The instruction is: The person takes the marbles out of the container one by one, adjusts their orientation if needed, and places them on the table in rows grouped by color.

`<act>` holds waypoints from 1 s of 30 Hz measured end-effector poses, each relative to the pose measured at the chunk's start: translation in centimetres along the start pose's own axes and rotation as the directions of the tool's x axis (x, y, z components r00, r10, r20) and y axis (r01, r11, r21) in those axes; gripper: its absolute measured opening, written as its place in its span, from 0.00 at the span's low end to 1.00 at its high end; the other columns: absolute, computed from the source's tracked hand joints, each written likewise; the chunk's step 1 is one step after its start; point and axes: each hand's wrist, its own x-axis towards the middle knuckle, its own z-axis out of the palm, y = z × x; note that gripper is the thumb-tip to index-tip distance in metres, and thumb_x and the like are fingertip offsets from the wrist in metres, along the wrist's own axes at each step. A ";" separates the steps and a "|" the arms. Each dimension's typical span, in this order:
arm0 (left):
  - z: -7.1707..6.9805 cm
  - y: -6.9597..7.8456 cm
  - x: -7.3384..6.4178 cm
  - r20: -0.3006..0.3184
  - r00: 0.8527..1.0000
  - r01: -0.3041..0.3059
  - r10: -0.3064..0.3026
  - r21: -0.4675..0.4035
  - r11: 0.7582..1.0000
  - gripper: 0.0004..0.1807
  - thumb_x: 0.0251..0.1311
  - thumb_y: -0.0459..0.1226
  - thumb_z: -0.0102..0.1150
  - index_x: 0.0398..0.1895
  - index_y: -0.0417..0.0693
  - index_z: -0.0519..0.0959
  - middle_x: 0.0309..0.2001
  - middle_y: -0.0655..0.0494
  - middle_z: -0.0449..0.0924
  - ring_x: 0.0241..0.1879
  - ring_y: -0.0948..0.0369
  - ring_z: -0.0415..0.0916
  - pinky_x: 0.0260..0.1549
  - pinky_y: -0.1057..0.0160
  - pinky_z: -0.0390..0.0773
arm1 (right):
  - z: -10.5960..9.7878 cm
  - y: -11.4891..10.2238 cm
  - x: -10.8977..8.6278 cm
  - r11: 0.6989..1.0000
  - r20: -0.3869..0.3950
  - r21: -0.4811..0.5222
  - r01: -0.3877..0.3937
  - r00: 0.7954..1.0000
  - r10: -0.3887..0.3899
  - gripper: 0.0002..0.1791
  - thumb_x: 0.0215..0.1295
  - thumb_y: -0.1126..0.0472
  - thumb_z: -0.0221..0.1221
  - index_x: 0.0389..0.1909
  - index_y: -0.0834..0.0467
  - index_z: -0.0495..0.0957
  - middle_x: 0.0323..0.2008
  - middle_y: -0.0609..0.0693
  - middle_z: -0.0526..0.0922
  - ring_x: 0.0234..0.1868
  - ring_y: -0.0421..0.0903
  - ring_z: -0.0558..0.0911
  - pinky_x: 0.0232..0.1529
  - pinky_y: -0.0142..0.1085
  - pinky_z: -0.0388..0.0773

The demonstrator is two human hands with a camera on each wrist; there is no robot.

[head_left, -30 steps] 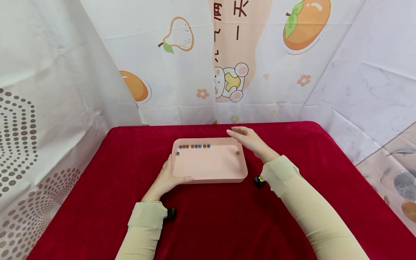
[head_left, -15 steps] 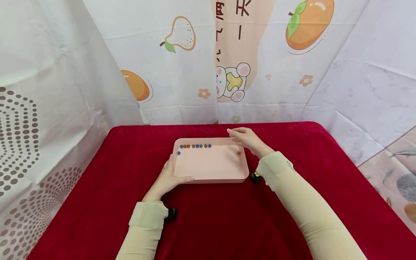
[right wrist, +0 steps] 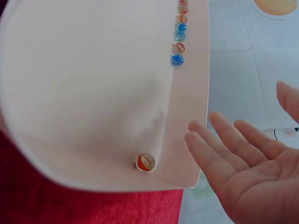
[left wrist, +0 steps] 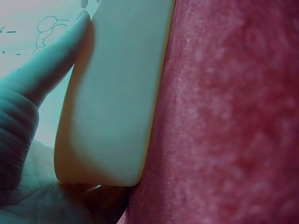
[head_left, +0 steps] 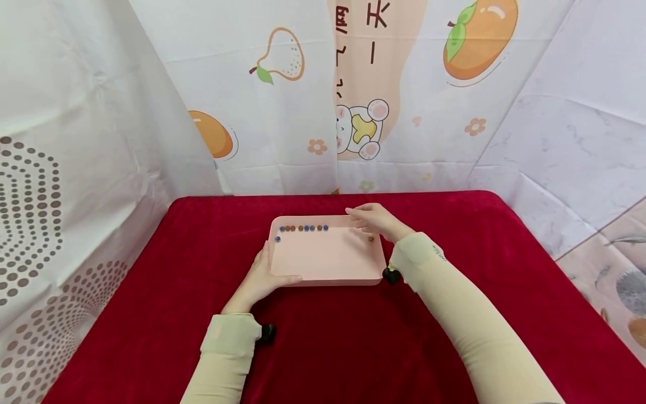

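Observation:
A pale pink rectangular tray (head_left: 325, 258) lies on the red cloth. My left hand (head_left: 259, 280) grips its front left corner, with the thumb along the front rim and the fingers along the left side. In the left wrist view the thumb (left wrist: 56, 56) lies by the tray's upper edge. Over the back right corner hovers my right hand (head_left: 378, 220), fingers extended and holding nothing. An orange-streaked glass marble (right wrist: 145, 162) sits in the tray below that hand. Several blue and orange marbles (right wrist: 177, 59) line the back wall, and a blue marble (head_left: 277, 239) is near the left wall.
Red velvet cloth (head_left: 343, 342) covers the table. Behind it hangs a white curtain (head_left: 292, 123) printed with fruit and a cartoon animal, and more sheets hang at both sides. A dark wrist camera (head_left: 391, 275) is beside the tray's front right corner.
My right hand has shifted slightly left, further over the tray's back right corner. The left hand keeps its hold, and the marbles stay in place.

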 end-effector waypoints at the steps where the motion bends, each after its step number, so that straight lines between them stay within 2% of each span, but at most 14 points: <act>1: 0.0 0.0 0.0 0.001 1.000 -0.002 0.002 0.003 1.000 0.73 0.45 0.54 0.77 0.79 0.44 0.31 0.80 0.41 0.34 0.78 0.43 0.39 0.71 0.34 0.50 | 0.1 0.0 0.1 1.000 0.001 -0.001 -0.006 1.000 0.006 0.35 0.72 0.45 0.56 0.68 0.66 0.66 0.66 0.65 0.73 0.65 0.61 0.74 0.68 0.51 0.69; 6: 0.0 0.1 0.0 0.006 1.000 -0.004 0.004 0.008 1.000 0.72 0.45 0.54 0.76 0.80 0.44 0.31 0.80 0.41 0.34 0.78 0.43 0.39 0.71 0.35 0.51 | 0.5 0.2 0.7 0.999 0.009 -0.003 -0.039 0.999 0.039 0.33 0.72 0.46 0.56 0.67 0.66 0.68 0.65 0.64 0.74 0.64 0.61 0.76 0.68 0.49 0.70; 13: -0.2 -0.1 0.0 0.000 1.000 -0.007 0.007 0.016 1.000 0.73 0.45 0.55 0.76 0.80 0.43 0.31 0.80 0.41 0.33 0.78 0.42 0.39 0.71 0.35 0.50 | 1.2 0.2 1.4 1.000 0.023 0.023 -0.004 1.000 0.003 0.31 0.73 0.51 0.56 0.66 0.70 0.68 0.64 0.66 0.74 0.62 0.62 0.77 0.66 0.49 0.72; 25: -0.1 -0.2 0.0 -0.007 0.999 -0.036 0.036 -0.028 0.999 0.70 0.45 0.52 0.77 0.80 0.49 0.34 0.80 0.45 0.31 0.78 0.44 0.37 0.72 0.35 0.48 | 2.4 0.5 2.9 1.000 0.046 0.013 -0.008 0.999 0.007 0.26 0.76 0.57 0.52 0.66 0.70 0.67 0.63 0.67 0.75 0.61 0.61 0.78 0.63 0.48 0.75; 30: 0.0 0.0 -0.1 -0.003 1.000 -0.024 0.024 -0.034 0.999 0.70 0.46 0.52 0.77 0.80 0.48 0.33 0.80 0.45 0.32 0.78 0.44 0.37 0.72 0.36 0.48 | 2.9 0.4 3.2 1.000 0.048 0.018 -0.005 0.999 0.004 0.26 0.75 0.57 0.53 0.66 0.70 0.67 0.61 0.67 0.76 0.61 0.61 0.78 0.64 0.48 0.74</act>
